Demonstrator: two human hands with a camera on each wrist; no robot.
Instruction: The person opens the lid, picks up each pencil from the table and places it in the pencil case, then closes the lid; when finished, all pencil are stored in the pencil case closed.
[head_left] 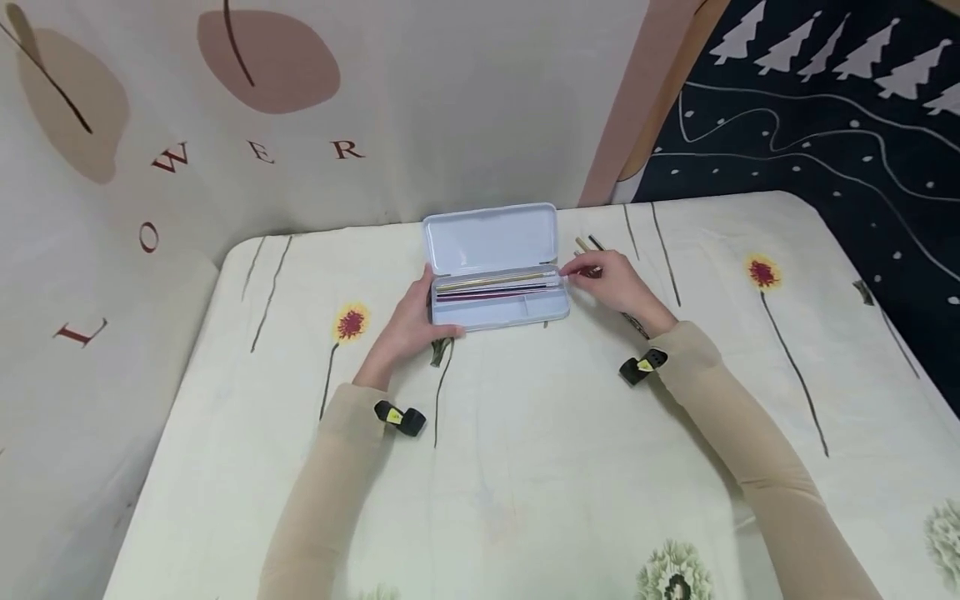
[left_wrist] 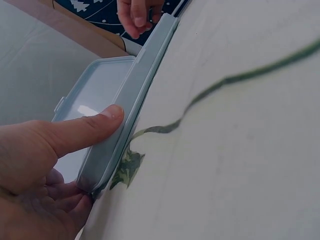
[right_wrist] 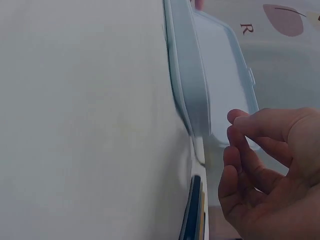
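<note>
A pale blue pencil case (head_left: 487, 317) lies on the cloth with its lid (head_left: 491, 237) raised at the back. Several thin pencils (head_left: 491, 294) lie lengthwise in its back part. My left hand (head_left: 411, 317) grips the case's left end; in the left wrist view its thumb presses the front wall and the other fingers go round the end. At the other end is my right hand (head_left: 611, 283), thumb and index fingertips close together just above the rim, no item showing between them. More pencils (right_wrist: 192, 210) lie beside the case under this hand, partly hidden by it.
A white cloth (head_left: 510, 467) printed with flowers covers the table. Behind it hangs a pale curtain (head_left: 465, 108) with letters, and a dark cloth with white trees (head_left: 810, 117) hangs at the right. Small black cameras (head_left: 401, 418) are strapped at both wrists.
</note>
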